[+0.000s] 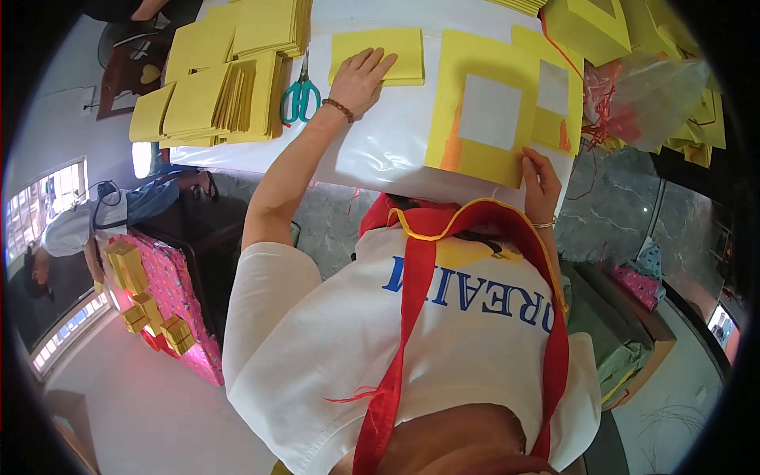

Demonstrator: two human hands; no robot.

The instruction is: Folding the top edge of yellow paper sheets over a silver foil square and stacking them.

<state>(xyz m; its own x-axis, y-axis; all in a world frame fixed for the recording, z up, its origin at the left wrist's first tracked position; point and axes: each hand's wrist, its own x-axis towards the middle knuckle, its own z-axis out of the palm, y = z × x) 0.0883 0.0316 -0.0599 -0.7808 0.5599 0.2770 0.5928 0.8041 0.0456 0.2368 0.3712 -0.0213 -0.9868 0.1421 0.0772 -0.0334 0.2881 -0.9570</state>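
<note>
My left hand [362,83] lies flat on a folded yellow paper piece [408,59] on the table, its fingers stretched out over the fold. A bracelet of dark beads circles that wrist. At the right, my right hand [541,186] holds the near right edge of a yellow paper sheet [447,67] between thumb and fingers. On this sheet are a pale rectangle and an orange strip along one side. Partly behind it lies a similar yellow sheet [546,131]. Scissors with teal handles [301,101] rest left of my left hand.
Stacks of folded yellow paper [214,95] fill the table's left side. A clear plastic bag [649,95] with red cord stands at the right, by more yellow paper pieces [586,32]. Yellow bundles [131,269] sit on a pink patterned cloth [186,309] at the left, near another person [75,226].
</note>
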